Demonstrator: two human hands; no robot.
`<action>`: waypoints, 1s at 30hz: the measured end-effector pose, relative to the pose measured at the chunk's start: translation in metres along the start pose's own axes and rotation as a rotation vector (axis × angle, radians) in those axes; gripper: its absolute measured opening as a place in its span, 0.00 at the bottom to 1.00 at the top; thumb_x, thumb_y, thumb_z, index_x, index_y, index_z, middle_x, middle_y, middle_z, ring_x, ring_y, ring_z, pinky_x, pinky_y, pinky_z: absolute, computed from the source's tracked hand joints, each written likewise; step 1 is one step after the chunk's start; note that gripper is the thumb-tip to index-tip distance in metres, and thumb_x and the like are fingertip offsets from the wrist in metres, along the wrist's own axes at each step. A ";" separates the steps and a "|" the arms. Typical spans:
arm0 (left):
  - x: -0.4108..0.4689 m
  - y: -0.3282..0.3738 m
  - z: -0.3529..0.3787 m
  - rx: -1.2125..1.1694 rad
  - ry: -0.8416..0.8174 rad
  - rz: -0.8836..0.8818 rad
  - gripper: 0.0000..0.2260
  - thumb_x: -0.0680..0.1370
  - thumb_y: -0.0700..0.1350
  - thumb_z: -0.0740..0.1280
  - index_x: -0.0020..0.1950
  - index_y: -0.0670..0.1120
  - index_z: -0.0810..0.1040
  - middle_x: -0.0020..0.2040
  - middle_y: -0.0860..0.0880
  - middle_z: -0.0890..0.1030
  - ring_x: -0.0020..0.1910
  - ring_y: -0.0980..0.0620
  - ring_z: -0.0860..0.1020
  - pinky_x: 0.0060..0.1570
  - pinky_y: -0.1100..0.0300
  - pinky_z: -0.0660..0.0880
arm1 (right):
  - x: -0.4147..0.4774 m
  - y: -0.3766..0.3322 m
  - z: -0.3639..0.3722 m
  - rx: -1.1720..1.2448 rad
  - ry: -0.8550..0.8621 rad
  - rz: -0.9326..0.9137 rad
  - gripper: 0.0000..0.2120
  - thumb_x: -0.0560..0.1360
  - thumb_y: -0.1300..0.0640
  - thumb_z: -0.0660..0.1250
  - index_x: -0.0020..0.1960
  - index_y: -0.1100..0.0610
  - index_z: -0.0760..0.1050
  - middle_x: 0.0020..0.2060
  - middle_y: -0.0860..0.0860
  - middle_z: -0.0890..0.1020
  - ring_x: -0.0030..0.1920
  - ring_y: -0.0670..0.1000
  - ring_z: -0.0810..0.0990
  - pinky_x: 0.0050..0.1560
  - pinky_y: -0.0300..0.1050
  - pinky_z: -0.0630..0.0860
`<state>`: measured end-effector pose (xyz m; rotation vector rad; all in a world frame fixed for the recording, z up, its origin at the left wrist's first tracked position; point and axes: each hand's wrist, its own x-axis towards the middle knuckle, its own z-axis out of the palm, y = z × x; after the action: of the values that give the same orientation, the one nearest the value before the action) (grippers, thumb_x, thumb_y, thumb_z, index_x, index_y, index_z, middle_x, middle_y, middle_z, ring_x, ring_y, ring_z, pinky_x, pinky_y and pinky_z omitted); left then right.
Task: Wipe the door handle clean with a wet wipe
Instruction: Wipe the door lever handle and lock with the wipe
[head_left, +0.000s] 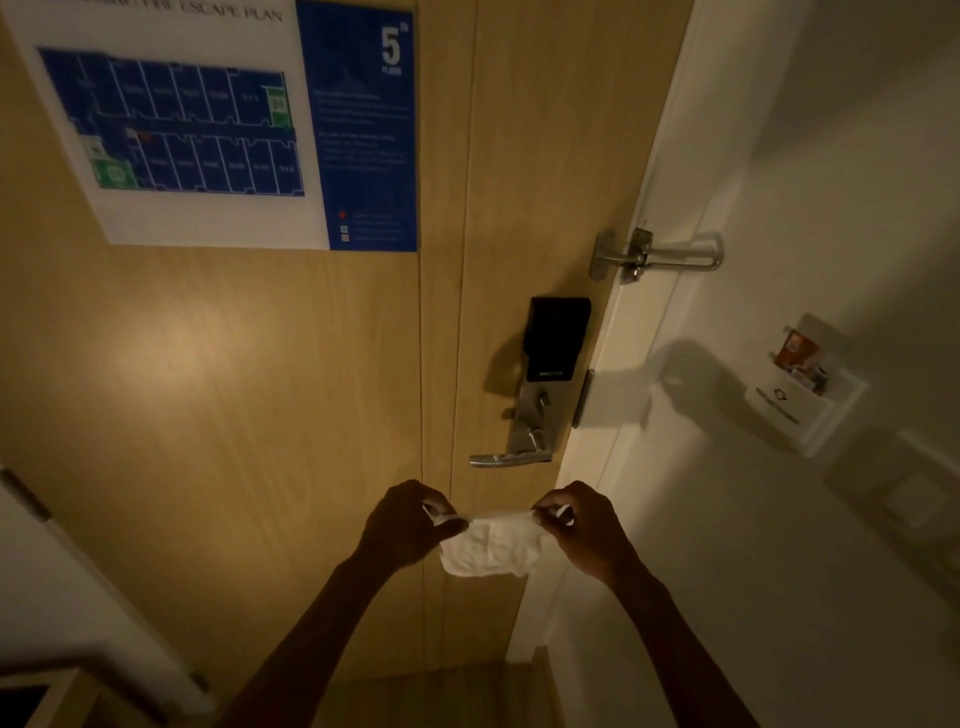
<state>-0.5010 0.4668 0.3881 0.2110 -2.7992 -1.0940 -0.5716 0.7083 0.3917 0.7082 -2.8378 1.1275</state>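
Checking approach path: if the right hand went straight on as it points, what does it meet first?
Probably the lever door handle, just ahead of the right hand, which pinches the wet wipe; depth to the door is unclear.

forearms (311, 623) bare, reaching in from the near edge | left hand (410, 525) — thumb and fingertips pinch the wet wipe (491, 545) at its left corner | right hand (584, 530) pinches its right corner — hands level, apart

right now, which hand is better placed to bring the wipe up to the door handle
Probably the right hand: it pinches the wet wipe almost directly below the door handle, while the left hand sits further aside.
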 end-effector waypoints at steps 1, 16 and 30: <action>0.002 0.002 0.001 -0.018 0.003 -0.014 0.11 0.69 0.56 0.74 0.44 0.51 0.82 0.46 0.56 0.79 0.42 0.61 0.78 0.42 0.68 0.74 | 0.001 0.004 -0.002 -0.007 0.019 -0.020 0.05 0.75 0.56 0.70 0.49 0.56 0.81 0.47 0.49 0.79 0.43 0.44 0.78 0.43 0.27 0.72; 0.022 0.037 0.018 -0.150 0.048 0.043 0.06 0.75 0.47 0.70 0.47 0.47 0.84 0.42 0.53 0.84 0.39 0.60 0.81 0.40 0.67 0.77 | 0.028 0.042 -0.039 0.058 -0.008 -0.119 0.07 0.76 0.54 0.69 0.50 0.56 0.82 0.46 0.48 0.85 0.47 0.43 0.81 0.49 0.36 0.79; 0.016 0.042 0.035 -0.254 0.045 -0.012 0.05 0.71 0.48 0.74 0.43 0.47 0.85 0.38 0.49 0.85 0.34 0.53 0.84 0.38 0.57 0.83 | 0.031 0.044 -0.034 0.227 0.039 0.030 0.04 0.74 0.55 0.69 0.42 0.49 0.81 0.38 0.43 0.83 0.40 0.44 0.82 0.44 0.39 0.81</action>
<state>-0.5260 0.5181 0.3923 0.2230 -2.5904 -1.4125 -0.6225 0.7456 0.3935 0.6456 -2.7248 1.4675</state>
